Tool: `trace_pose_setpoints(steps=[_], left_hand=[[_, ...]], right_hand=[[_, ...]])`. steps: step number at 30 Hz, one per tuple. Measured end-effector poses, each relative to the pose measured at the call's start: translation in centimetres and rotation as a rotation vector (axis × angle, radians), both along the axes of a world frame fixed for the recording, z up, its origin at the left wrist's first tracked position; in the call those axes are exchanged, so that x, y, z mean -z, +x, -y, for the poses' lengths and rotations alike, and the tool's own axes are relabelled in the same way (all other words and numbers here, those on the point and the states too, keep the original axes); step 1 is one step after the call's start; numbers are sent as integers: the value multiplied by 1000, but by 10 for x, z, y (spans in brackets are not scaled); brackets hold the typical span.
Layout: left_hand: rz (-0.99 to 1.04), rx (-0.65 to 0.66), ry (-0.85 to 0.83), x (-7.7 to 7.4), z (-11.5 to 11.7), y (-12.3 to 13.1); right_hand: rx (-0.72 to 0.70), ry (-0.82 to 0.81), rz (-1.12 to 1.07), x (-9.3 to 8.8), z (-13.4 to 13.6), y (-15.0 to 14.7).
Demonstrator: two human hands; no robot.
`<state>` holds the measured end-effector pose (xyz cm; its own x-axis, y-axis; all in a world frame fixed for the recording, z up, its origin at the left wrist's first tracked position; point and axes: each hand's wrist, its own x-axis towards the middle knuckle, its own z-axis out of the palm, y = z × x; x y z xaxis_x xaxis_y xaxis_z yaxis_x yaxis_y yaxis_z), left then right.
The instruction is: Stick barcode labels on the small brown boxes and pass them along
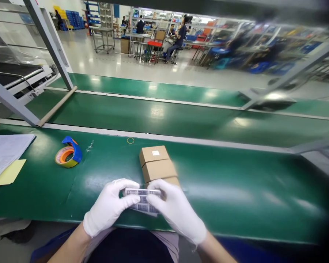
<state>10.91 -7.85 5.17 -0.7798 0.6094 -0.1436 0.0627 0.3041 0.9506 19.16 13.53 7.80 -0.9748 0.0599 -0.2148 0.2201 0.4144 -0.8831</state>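
Observation:
My left hand (113,204), in a white glove, pinches the left end of a shiny sheet with rows of small dark print, which looks like a label sheet (144,204). On its right end, the gloved thumb and fingers of my right hand (175,206) are closed as well. The sheet is bent over at the top and hangs down near the table's front edge; its print is too small to read. Just beyond my hands lie small brown cardboard boxes (159,168) in a row, the farthest with a white label (155,153). My right hand partly hides the nearest box.
A tape roll in a blue holder (68,153) lies to the left on the green tabletop (104,160). Papers (8,149) with a yellow note (11,172) are at far left. A rubber band (130,140) lies near the pale strip bordering the conveyor belt (131,113). Grey posts (48,42) frame it.

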Motion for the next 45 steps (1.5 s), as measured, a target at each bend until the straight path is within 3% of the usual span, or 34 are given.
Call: trace_pose_setpoints(steps=[8,17,25,37,45], left_hand=[[20,39,-24,-8,-5,4],[51,62,-32,-4,-4,9],[380,-64,160,5,-7,13],[186,-24,72,6,-7,20],[381,-57,148,9,-10,20]], right_hand=[[-24,21,-67,-3,-3,2],[7,0,17,2,0,5],[57,41,-13,3,5,7],[-17,1,-16,6,5,4],[68,76,6,7,9,5]])
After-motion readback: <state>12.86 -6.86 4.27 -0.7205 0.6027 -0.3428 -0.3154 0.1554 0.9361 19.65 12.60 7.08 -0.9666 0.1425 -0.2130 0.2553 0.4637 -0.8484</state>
